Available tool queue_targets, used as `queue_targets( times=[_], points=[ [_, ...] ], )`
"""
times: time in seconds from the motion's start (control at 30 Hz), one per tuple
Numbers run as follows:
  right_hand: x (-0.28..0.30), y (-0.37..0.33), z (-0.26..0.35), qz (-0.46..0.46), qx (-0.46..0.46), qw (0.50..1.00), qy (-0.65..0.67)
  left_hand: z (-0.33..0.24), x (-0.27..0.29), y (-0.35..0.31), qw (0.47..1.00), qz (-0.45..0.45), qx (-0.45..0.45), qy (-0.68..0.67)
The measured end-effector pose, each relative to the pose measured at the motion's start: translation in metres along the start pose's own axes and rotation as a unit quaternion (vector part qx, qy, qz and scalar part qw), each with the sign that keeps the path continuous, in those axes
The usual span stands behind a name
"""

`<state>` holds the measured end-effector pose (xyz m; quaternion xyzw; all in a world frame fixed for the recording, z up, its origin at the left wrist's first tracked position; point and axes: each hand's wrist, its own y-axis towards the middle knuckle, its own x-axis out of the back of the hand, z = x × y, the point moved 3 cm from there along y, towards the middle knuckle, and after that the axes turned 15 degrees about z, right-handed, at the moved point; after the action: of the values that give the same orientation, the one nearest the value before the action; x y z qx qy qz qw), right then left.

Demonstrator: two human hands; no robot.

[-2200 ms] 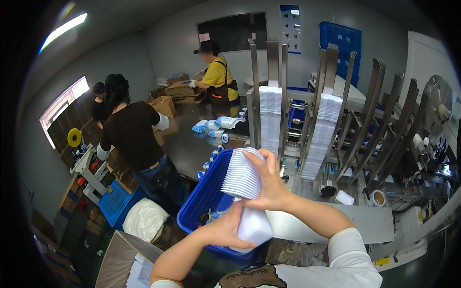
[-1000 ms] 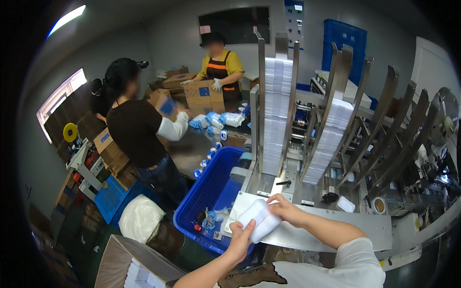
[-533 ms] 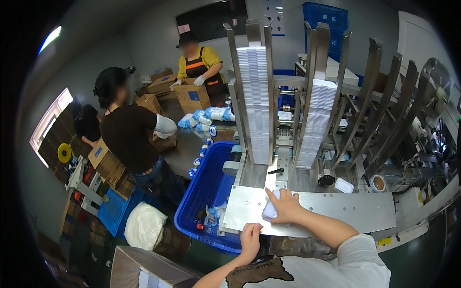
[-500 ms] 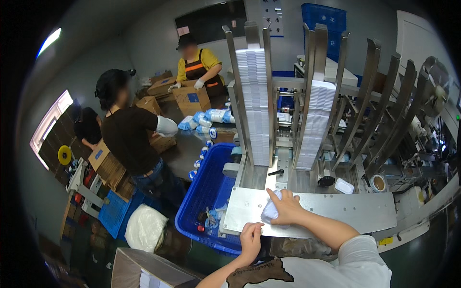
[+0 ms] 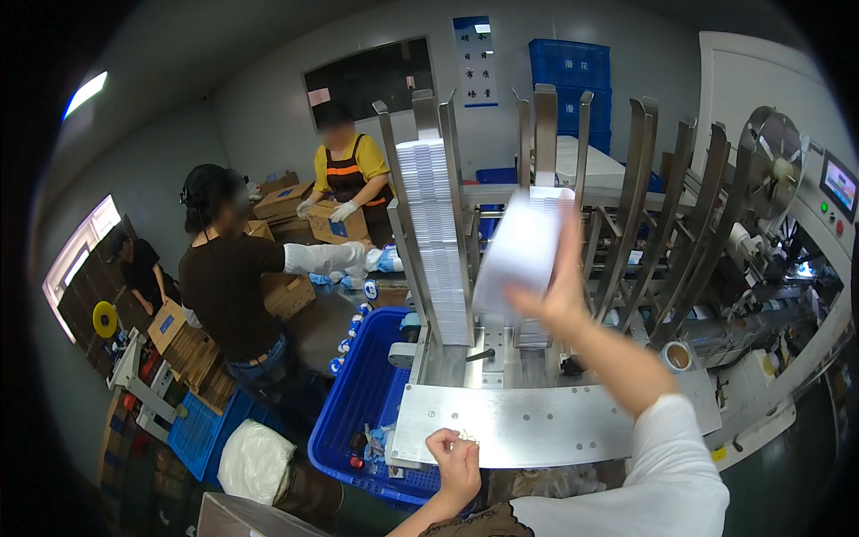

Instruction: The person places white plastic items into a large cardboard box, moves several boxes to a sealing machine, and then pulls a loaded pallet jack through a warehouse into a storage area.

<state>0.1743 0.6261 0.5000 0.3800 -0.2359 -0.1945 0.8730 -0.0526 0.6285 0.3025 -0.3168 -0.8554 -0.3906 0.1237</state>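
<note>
Though motion blurs its edges, a smooth, white, round-cornered block (image 5: 514,255), long axis slanting up rightward, is clasped in the half-curled right hand (image 5: 558,302), partly hiding a white layered stack (image 5: 534,335) between steel uprights (image 5: 545,134). The left hand (image 5: 456,465) curls closed by a flat metal plate (image 5: 537,413), its contents indiscernible.

A silver metal plate (image 5: 537,421), dotted dark; left of the plate, a deep blue basket (image 5: 329,447), then a cream-white bag (image 5: 255,461); behind the plate, a tall white stack (image 5: 432,237) finely lined in lilac — and, above and beyond the plate, a white bundle (image 5: 522,246); far behind the plate, a yellow shirt (image 5: 373,159) under a brown apron (image 5: 344,184) — banded orange
</note>
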Motion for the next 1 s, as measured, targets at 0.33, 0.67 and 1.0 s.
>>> queue_targets(
  times=[0.33, 0.67, 1.0],
  points=[
    [0.133, 0.206, 0.007, 0.037, 0.042, 0.584, -0.810, 0.059, -0.027, -0.104, 0.914, 0.391, 0.019, 0.110],
    [0.085, 0.141, -0.025, 0.246, -0.050, 0.644, -0.722, 0.103, -0.134, -0.136, 0.787, 0.599, 0.118, 0.084],
    [0.108, 0.049, -0.105, 0.144, -0.022, 0.882, -0.448, 0.019, 0.039, -0.076, 0.866, 0.475, 0.158, 0.023]
  ],
)
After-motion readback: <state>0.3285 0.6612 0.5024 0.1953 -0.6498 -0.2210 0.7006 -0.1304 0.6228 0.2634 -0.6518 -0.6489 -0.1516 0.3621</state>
